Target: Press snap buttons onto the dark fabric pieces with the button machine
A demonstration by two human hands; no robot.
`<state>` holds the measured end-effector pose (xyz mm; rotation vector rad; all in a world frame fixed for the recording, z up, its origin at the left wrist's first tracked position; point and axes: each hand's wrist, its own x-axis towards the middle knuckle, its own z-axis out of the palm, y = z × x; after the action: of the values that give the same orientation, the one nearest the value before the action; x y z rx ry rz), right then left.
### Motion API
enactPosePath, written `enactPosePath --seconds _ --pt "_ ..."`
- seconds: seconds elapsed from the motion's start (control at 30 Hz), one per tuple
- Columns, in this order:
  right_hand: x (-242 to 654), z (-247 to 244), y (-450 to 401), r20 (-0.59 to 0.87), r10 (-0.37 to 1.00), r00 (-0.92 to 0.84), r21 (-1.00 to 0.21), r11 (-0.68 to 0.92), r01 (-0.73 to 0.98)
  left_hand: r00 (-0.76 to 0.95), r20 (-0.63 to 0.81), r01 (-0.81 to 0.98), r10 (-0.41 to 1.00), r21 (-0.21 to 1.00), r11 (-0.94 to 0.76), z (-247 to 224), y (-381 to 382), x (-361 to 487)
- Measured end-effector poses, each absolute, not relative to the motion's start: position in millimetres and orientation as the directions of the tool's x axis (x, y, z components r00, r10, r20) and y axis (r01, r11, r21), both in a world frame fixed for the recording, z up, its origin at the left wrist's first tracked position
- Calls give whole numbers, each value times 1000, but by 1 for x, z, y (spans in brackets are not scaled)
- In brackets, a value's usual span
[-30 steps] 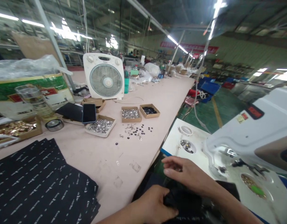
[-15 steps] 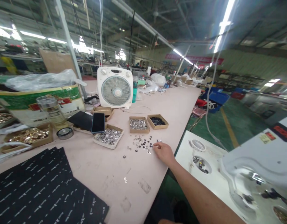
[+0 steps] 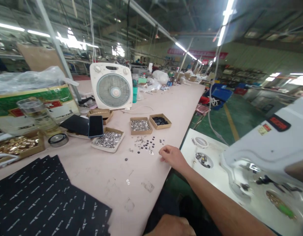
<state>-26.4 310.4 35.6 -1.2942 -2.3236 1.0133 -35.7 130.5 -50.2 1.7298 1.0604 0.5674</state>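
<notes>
My right hand (image 3: 172, 158) is over the table edge, thumb and fingers pinched together; anything between the fingertips is too small to name. Left of it, loose dark and silver snap pieces (image 3: 147, 144) lie scattered on the pinkish table (image 3: 92, 177). Behind them stand a box of silver pieces (image 3: 140, 125) and a box of black pieces (image 3: 160, 121). Another tray of silver pieces (image 3: 108, 140) sits to the left. At the bottom edge shows the back of my left hand (image 3: 171, 226), its fingers hidden.
Black printed sheets (image 3: 48, 200) cover the table's near left. A phone (image 3: 95, 126), a glass jar (image 3: 40, 118) and a box fan (image 3: 113, 88) stand farther back. On the right is a white machine (image 3: 262, 144), with a blurred brown shape at the frame's edge.
My right hand has drawn back from the scattered pieces towards the table's edge. More of my left hand has come into view at the bottom. The whole view has shifted.
</notes>
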Motion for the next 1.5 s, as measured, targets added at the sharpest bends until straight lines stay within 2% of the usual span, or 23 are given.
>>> enactPosePath --seconds 0.07,0.2,0.37,0.5,0.67,0.83,0.97,1.23,1.5 --pt "10 37 283 -157 817 -554 -771 249 586 507 -62 483 860 846 -223 -47 124 -37" --pt "92 21 211 -311 823 -475 -886 -70 458 512 102 563 853 710 -423 -27 104 -44" --pt "160 -4 126 -426 838 -342 -900 -356 250 633 106 620 767 524 -584 -10 85 -36" --pt "186 -6 81 -461 844 -273 -887 -434 158 704 148 594 694 413 -690 -2 62 -20" --pt "196 -5 44 -413 875 -254 -911 -390 137 686 290 549 667 396 -736 4 28 -13" --pt "195 -14 28 -360 891 -276 -932 -329 153 629 345 563 697 415 -714 4 5 -16" --pt "195 -14 23 -265 918 -295 -959 -217 184 586 395 575 708 413 -706 2 -4 -17" --pt "196 -5 16 -94 924 -370 -970 -1 244 573 402 581 714 416 -700 5 -6 -17" --pt "198 -7 11 65 910 -409 -921 213 327 549 422 597 722 406 -692 3 -8 -15"
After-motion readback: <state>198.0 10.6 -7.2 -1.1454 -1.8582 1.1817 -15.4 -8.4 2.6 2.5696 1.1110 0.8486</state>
